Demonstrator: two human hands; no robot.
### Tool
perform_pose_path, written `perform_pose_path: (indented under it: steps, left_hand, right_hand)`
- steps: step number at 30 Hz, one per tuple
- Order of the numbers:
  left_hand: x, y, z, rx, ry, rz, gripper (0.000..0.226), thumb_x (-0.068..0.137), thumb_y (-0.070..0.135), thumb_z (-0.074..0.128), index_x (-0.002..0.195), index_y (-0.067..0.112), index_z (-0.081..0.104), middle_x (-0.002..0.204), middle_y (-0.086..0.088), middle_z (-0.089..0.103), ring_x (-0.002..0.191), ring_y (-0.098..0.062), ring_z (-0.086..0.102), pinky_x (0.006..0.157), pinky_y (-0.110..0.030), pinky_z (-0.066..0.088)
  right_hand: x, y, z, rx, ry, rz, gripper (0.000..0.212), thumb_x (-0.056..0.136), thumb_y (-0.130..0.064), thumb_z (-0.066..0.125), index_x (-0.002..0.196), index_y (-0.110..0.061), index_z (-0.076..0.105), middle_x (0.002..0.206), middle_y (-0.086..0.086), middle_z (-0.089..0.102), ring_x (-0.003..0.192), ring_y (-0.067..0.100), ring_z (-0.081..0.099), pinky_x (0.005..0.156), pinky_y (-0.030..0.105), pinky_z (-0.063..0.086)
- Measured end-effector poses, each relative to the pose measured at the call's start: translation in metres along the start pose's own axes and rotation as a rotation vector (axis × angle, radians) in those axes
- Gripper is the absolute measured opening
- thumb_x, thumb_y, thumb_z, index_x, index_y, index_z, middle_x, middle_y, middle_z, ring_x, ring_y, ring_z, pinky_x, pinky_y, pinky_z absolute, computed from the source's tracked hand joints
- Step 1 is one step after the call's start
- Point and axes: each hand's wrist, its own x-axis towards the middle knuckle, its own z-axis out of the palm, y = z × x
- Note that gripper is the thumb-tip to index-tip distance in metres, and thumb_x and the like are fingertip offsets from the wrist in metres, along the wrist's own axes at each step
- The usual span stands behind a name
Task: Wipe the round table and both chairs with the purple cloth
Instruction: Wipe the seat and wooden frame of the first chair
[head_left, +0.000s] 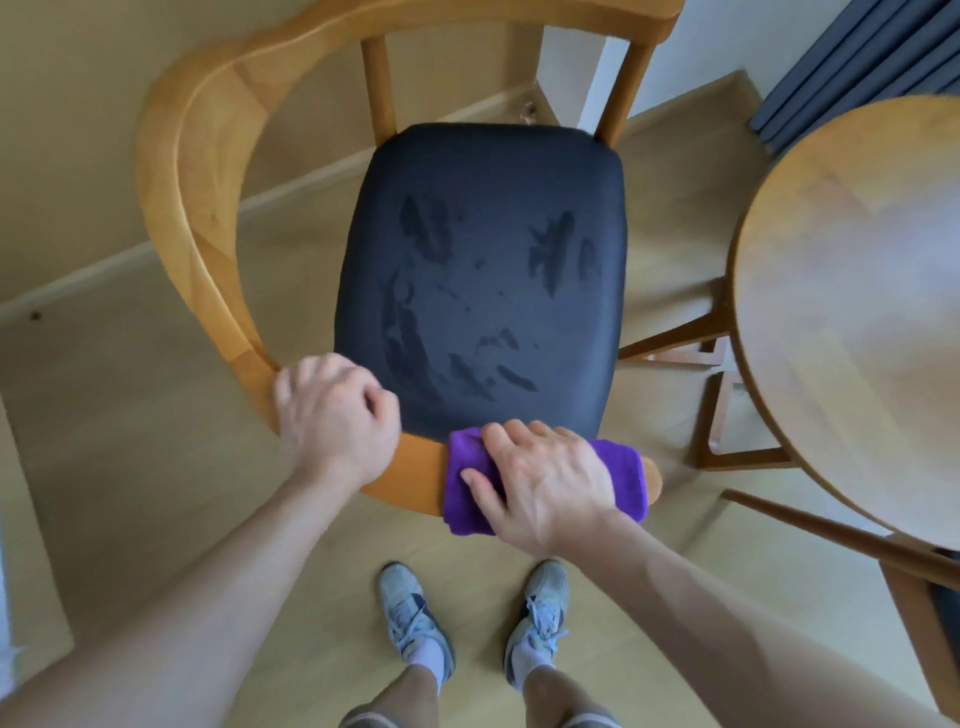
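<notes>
Purple cloth (618, 467) pressed flat under right hand (545, 483) on chair (415, 467) rail, left hand (332, 410) seemingly gripping rail; could bunch, skipping wood.

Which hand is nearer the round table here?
Right. The right hand presses the purple cloth on the chair's front rail, on the side toward the round table; the left hand grips the chair's far corner.

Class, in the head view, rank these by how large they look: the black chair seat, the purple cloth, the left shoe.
1. black chair seat
2. purple cloth, partly covered by the right hand
3. left shoe, farther from the camera, so only apparent size.
</notes>
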Motion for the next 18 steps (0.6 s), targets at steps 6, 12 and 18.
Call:
perform_pose_path:
  steps: [6,12,18]
  left_hand:
    - [0.026,-0.050,-0.014,0.128,0.021,-0.017,0.036,0.091,0.029,0.038,0.068,0.020,0.064,0.079,0.002,0.065,0.089,-0.025,0.056,0.115,-0.045,0.025]
    - [0.048,-0.093,-0.026,0.162,-0.061,0.462,0.035,0.090,0.023,0.033,0.059,0.019,0.049,0.062,-0.003,0.054,0.071,-0.030,0.048,0.102,-0.046,0.039]
    - [0.054,-0.101,-0.024,0.143,-0.032,0.519,0.033,0.088,0.026,0.031,0.058,0.021,0.044,0.063,0.002,0.053,0.071,-0.024,0.043,0.091,-0.044,0.039]
  right_hand:
    - [0.007,-0.004,0.008,0.036,0.073,0.097,0.040,0.099,-0.058,0.032,0.075,-0.026,0.037,0.068,-0.003,0.059,0.062,0.025,0.059,0.058,0.035,0.040]
    - [0.012,-0.012,0.016,-0.006,0.094,0.161,0.040,0.101,-0.053,0.030,0.074,-0.025,0.038,0.068,-0.002,0.060,0.065,0.029,0.061,0.059,0.036,0.035]
    - [0.072,-0.102,0.026,0.087,0.088,0.144,0.040,0.100,-0.049,0.019,0.086,-0.023,0.046,0.082,0.002,0.066,0.075,0.030,0.063,0.063,0.037,0.035]
